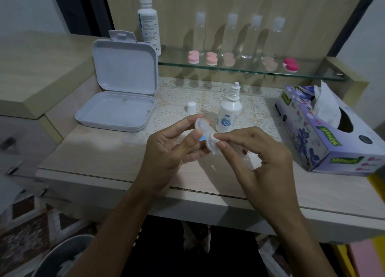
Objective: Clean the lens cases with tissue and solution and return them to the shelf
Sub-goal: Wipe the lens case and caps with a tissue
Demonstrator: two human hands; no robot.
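Observation:
My left hand point(168, 149) holds a clear, uncapped lens case point(205, 134) between thumb and fingers above the table. My right hand point(256, 153) pinches a small wad of white tissue point(214, 137) and presses it into one cup of the case. An uncapped small solution bottle point(229, 110) stands just behind the hands, its white cap point(191, 108) to its left. Several pink lens cases point(211, 58) and a dark pink one point(291, 64) sit on the glass shelf point(239, 69). A tissue box point(325, 129) lies at the right.
An open white plastic box point(118, 97) stands at the left on the table. A tall solution bottle point(149, 22) and several clear bottles point(255, 37) stand at the back. A grey bin point(60, 256) sits low on the left, below the table edge point(187, 188).

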